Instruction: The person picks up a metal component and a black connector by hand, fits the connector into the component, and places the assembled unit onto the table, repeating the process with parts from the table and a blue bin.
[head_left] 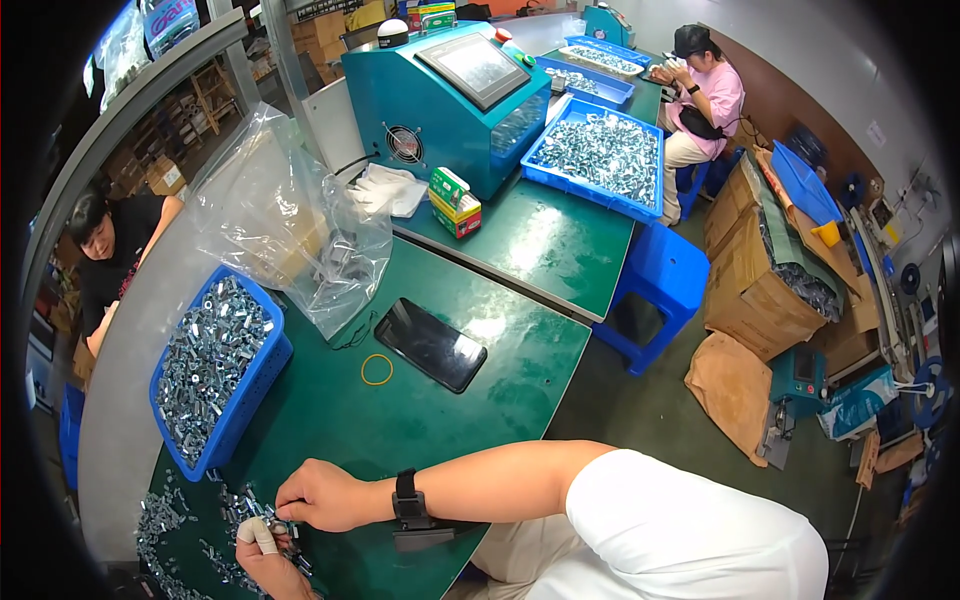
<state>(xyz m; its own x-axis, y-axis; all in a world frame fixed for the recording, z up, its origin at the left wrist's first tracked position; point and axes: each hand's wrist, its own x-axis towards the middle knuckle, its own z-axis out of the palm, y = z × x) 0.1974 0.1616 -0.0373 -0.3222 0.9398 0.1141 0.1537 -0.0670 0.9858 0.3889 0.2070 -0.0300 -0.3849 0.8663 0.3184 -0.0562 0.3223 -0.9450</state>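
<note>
At the lower left of the green table (420, 270), my two hands meet over a pile of small silvery metal parts (235, 500). My right hand (325, 495) comes in from the right, a black band on its wrist, with thumb and fingers pinched together. Just below it is my left hand (268, 565), pale coverings on its fingertips and its fingers curled closed. What either hand holds is too small and too hidden to name. More loose parts (160, 530) lie scattered to the left. Beyond the hands stands a blue basket (245, 400) full of similar metal pieces.
A black phone (430, 345), a yellow rubber band (377, 369) and a clear plastic bag (290, 220) lie farther back. Behind them stand a teal machine (420, 110) and a blue tray (590, 190) of metal parts. Co-workers sit far right and left. A blue stool (660, 280) stands right.
</note>
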